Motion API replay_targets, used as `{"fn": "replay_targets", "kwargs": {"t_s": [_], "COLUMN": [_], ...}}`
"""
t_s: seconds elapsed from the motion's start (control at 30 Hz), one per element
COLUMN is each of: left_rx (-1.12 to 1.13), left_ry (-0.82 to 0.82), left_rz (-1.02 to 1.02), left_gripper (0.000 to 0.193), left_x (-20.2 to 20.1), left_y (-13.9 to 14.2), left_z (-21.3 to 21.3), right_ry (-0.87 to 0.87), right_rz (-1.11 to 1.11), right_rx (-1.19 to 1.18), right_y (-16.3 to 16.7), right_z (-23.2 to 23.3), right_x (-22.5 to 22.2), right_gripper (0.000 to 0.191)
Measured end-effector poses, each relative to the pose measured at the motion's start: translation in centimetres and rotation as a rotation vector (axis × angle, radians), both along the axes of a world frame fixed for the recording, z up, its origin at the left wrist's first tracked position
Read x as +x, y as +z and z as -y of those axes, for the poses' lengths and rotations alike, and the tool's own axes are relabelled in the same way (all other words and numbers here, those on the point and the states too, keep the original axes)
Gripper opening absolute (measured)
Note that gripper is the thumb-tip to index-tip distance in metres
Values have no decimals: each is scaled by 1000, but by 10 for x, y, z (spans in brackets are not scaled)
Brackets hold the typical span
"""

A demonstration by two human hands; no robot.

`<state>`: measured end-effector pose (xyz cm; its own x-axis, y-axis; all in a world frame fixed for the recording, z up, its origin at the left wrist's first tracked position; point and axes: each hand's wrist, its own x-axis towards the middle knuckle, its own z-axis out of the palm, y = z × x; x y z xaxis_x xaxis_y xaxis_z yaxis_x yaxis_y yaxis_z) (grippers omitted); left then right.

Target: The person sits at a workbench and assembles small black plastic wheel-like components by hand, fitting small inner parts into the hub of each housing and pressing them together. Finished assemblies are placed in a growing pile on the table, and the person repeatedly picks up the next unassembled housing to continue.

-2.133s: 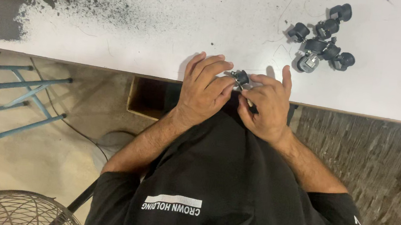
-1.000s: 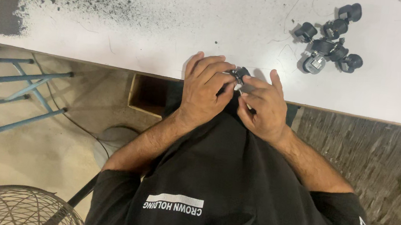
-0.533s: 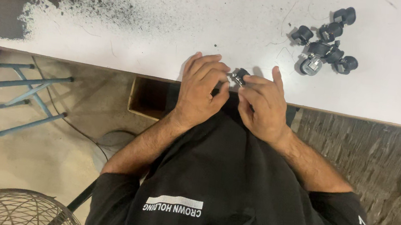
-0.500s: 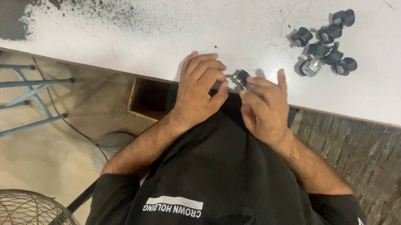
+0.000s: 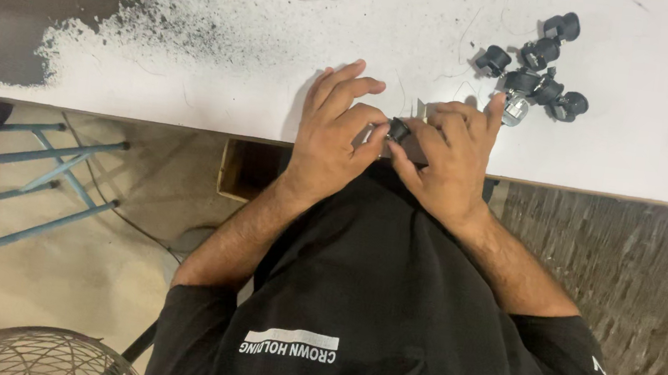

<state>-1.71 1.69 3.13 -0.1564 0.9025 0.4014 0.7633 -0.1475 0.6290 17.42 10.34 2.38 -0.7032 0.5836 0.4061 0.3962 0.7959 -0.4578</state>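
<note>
Together, hands point(image 5: 394, 140) pinching small black caster point(image 5: 398, 129)

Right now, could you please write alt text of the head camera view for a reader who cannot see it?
Two bare hands, left hand and right hand, hold a small black caster together at the edge of a white table. A pile of black casters lies beyond the right hand.

table point(image 5: 660, 124) white, black-speckled | casters point(image 5: 536, 68) black | shirt point(image 5: 388, 303) black
</note>
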Motion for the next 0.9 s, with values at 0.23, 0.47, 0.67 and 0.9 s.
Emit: {"fn": "replay_targets", "kwargs": {"t_s": [0.23, 0.47, 0.67, 0.9], "left_rx": [66, 87, -112, -216], "left_ry": [-54, -113, 7, 4], "left_rz": [-255, -207, 178, 377], "left_gripper": [15, 16, 13, 14], "left_x": [-4, 1, -1, 9], "left_y": [-7, 5, 15, 6], "left_z": [11, 4, 3, 5], "right_ry": [-2, 79, 57, 26], "right_rz": [-9, 24, 5, -149], "right_rx": [-17, 3, -6, 6], "right_y": [-7, -6, -5, -8], "right_z": [2, -5, -3, 5], "right_x": [1, 5, 4, 14], "right_gripper": [35, 39, 36, 31]}}
